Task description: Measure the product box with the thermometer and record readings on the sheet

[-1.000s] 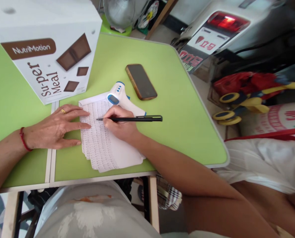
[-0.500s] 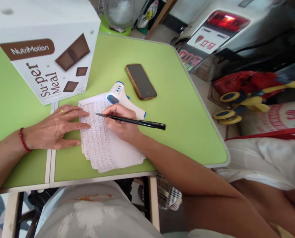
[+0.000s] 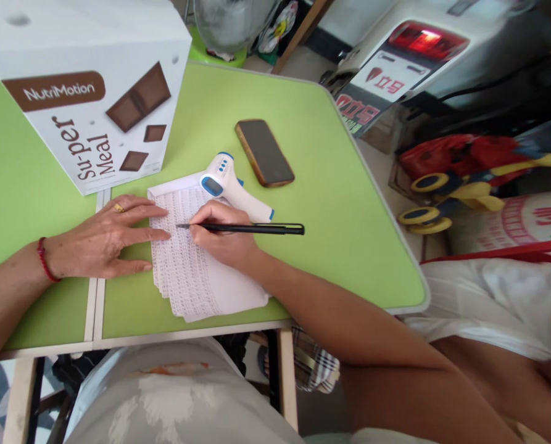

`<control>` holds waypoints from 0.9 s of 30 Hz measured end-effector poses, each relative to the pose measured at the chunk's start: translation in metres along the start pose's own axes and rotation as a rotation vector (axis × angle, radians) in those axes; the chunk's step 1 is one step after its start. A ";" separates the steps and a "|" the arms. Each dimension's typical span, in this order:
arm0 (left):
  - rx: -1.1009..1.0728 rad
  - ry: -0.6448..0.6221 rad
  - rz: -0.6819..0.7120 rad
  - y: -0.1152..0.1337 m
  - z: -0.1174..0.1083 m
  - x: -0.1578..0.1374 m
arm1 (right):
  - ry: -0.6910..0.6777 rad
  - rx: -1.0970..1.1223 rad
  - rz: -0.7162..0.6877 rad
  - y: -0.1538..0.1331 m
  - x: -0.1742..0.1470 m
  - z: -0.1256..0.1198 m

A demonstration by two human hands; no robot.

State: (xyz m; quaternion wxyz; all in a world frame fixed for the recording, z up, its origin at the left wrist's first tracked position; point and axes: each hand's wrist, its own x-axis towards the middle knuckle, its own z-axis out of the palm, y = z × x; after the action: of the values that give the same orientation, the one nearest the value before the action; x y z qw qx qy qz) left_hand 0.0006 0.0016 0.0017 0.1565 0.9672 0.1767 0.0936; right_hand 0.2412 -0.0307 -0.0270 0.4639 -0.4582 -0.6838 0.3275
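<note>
A sheaf of papers (image 3: 238,290) covered with small handwriting lies on the green table (image 3: 349,246). My left hand (image 3: 103,237), with a ring and a red wrist cord, rests flat beside it, fingers spread and their tips on the left edge of the papers. Between the thumb and fingers of my right hand (image 3: 226,237) is a black pen (image 3: 270,229), its tip at the written part of the top sheet. Just beyond that hand lies a white and blue infrared thermometer (image 3: 245,198), partly over the papers' far edge.
A tall white box (image 3: 131,145) printed with chocolate pieces stands at the back left. Farther right on the table is a smartphone (image 3: 265,151). Past the table edge are a vehicle's red tail light (image 3: 427,40), yellow-handled scissors-like items (image 3: 426,216) and a person's white clothing (image 3: 492,302).
My right hand and the pen have shifted slightly left and toward me across the sheet, and the pen lies more level. My left hand stays in place; the view has drifted a little.
</note>
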 end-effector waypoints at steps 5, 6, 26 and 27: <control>-0.008 -0.004 -0.003 -0.001 0.000 0.000 | -0.027 -0.013 0.014 -0.001 0.001 -0.001; -0.012 -0.003 -0.005 -0.001 0.000 0.000 | -0.030 -0.015 0.022 -0.001 0.001 -0.001; -0.009 -0.006 -0.002 -0.001 0.000 0.000 | -0.068 -0.014 0.024 0.000 0.000 -0.002; -0.011 -0.004 -0.001 -0.001 0.000 0.000 | -0.058 -0.011 0.021 0.000 0.000 -0.002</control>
State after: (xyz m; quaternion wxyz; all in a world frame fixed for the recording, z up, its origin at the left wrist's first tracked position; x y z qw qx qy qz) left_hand 0.0003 0.0025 0.0015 0.1620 0.9664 0.1765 0.0927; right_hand 0.2430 -0.0308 -0.0267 0.4381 -0.4582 -0.6939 0.3416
